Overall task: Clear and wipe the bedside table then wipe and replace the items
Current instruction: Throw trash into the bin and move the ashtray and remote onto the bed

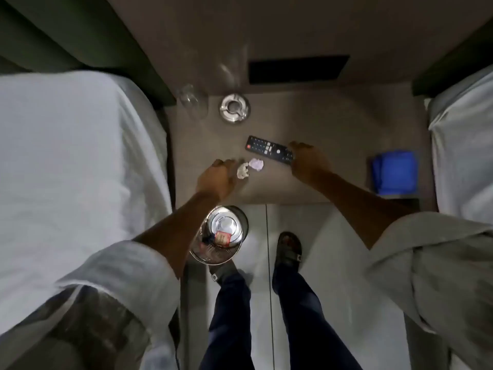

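The remote (269, 153) is being touched at its end by the right hand (306, 161); whether it is gripped cannot be told. Just left of the remote, the left hand (217, 180), loosely curled and empty, is reaching for two paper wads (250, 168). One wad could be flicked off the bedside table (333, 124). Beyond the remote, one ashtray (234, 108) and one glass (190, 100) are standing, both risking a knock.

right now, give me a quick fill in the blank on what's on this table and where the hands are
1. The right hand touches one end of the ____.
2. The left hand is beside two crumpled ____.
3. At the table's right edge lies a folded ____ cloth.
4. The shiny bin stands on the ____, below the table's front edge.

Missing words: remote; papers; blue; floor
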### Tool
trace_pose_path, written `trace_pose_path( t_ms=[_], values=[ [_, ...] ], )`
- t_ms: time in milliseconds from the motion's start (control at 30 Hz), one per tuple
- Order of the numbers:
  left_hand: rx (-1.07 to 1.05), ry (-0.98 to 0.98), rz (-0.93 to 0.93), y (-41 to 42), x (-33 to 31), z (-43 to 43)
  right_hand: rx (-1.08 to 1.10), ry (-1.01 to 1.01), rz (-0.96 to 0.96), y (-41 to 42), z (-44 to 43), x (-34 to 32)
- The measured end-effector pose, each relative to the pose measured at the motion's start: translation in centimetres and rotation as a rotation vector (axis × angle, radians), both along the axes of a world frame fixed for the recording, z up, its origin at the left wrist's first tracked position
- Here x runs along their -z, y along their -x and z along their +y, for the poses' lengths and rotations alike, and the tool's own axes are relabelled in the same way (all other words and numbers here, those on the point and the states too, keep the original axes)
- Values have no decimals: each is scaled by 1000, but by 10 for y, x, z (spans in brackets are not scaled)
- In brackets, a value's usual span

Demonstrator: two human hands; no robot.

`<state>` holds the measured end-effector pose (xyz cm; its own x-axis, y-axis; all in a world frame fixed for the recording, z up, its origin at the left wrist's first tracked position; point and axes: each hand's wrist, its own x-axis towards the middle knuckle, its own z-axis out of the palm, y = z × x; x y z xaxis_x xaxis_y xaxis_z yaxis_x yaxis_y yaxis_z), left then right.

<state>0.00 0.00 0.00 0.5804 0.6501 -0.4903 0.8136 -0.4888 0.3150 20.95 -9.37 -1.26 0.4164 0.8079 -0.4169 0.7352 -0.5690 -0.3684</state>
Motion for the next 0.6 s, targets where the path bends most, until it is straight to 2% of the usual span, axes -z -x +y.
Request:
trace_pose_path(
  t_ms=[167, 267, 400, 600],
  values=[
    [67, -75, 104, 1, 55, 8, -222, 111, 20, 35, 18, 53],
    [161, -114, 68, -6, 83, 11, -305, 47, -28, 52, 32, 82],
    [106, -83, -78, -11, 109, 19, -177, -16, 41, 65, 40, 107],
    [119, 38, -30, -3, 122, 18, -190, 43, 0, 66, 29, 114]
  ],
)
